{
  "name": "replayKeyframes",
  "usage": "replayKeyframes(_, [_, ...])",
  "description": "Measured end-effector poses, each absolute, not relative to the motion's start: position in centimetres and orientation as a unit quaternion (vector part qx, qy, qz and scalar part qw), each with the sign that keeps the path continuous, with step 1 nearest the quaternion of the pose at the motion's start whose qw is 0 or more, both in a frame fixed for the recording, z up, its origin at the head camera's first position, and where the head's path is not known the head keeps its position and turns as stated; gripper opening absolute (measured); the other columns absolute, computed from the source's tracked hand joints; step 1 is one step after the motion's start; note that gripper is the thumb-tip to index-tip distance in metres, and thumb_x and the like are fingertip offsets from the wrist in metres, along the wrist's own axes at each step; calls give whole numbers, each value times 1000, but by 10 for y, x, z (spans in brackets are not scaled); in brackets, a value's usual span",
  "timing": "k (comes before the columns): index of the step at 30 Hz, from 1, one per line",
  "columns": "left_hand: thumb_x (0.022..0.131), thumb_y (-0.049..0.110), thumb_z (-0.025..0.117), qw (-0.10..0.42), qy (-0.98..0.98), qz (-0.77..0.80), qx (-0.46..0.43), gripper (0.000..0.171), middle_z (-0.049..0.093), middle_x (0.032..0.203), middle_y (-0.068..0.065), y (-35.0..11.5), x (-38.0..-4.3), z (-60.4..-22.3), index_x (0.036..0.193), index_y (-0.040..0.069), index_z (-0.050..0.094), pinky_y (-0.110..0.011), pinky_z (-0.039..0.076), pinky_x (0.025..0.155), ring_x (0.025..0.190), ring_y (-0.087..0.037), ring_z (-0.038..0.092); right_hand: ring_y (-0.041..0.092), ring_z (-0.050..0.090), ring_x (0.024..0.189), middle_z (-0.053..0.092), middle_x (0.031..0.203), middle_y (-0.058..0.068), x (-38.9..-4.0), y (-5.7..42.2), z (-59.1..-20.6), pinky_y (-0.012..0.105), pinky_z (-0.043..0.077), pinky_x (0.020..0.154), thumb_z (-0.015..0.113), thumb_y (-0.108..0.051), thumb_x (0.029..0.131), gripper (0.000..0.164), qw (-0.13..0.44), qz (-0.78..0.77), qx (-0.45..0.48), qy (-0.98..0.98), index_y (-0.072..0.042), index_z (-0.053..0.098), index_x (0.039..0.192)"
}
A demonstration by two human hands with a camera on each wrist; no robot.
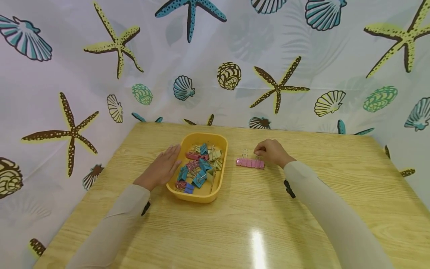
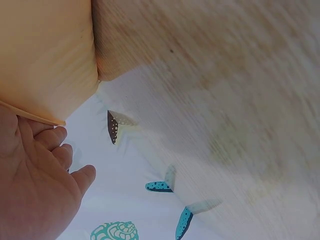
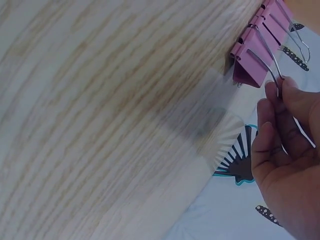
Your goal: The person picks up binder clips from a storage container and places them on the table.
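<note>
Two pink binder clips lie end to end in a row on the table, the left one (image 1: 243, 162) beside the right one (image 1: 257, 164). My right hand (image 1: 271, 152) pinches the wire handle of the right clip between thumb and forefinger. In the right wrist view, that clip's pink body (image 3: 252, 67) rests on the wood while the fingers hold the loop's end. My left hand (image 1: 160, 170) rests against the left side of a yellow tray (image 1: 196, 198), its fingers extended. The left wrist view shows the palm (image 2: 35, 185) under the tray's wall (image 2: 45, 55).
Inside the tray lie several binder clips in blue, pink and yellow, such as a blue one (image 1: 199, 178). The wooden table (image 1: 201, 235) ends at a white curtain (image 1: 215, 45) printed with starfish and shells, which hangs behind and beside it.
</note>
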State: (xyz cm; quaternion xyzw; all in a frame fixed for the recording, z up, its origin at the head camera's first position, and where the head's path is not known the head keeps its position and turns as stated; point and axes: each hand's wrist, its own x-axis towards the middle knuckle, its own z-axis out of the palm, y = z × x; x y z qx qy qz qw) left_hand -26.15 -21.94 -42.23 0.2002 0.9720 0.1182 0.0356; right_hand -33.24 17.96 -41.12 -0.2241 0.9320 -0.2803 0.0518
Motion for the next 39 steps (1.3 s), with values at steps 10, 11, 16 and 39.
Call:
replayKeyframes(10, [107, 33, 25, 36, 971, 118, 206, 60, 8, 160, -16, -218, -263, -422, 154, 2, 5, -57, 12, 115, 147, -34, 5, 24, 63, 84, 70, 93, 11, -332, 179, -408, 43, 52, 79, 59, -14, 96, 20, 65, -253, -202, 944, 0, 72, 102])
replayKeyframes(11, [107, 33, 25, 36, 971, 117, 206, 60, 8, 160, -16, -218, -263, -422, 154, 2, 5, -57, 12, 115, 147, -34, 5, 23, 63, 84, 70, 94, 11, -333, 179, -408, 43, 52, 80, 59, -14, 96, 20, 66, -250, -202, 945, 1, 72, 102])
replayKeyframes(16, [107, 33, 25, 37, 971, 116, 204, 60, 8, 160, -16, -218, -265, -422, 154, 3, 4, -57, 12, 115, 147, -34, 5, 26, 64, 88, 70, 98, 14, -329, 179, -403, 44, 51, 82, 58, -14, 97, 22, 76, -247, -203, 944, 2, 70, 106])
replayKeyframes(39, [107, 33, 25, 41, 972, 118, 198, 60, 7, 160, -16, -219, -262, -421, 154, 2, 4, -57, 11, 115, 147, -34, 4, 20, 64, 86, 71, 96, 5, -312, 148, -368, 39, 54, 79, 65, -16, 93, 16, -14, -213, -318, 924, -5, 72, 102])
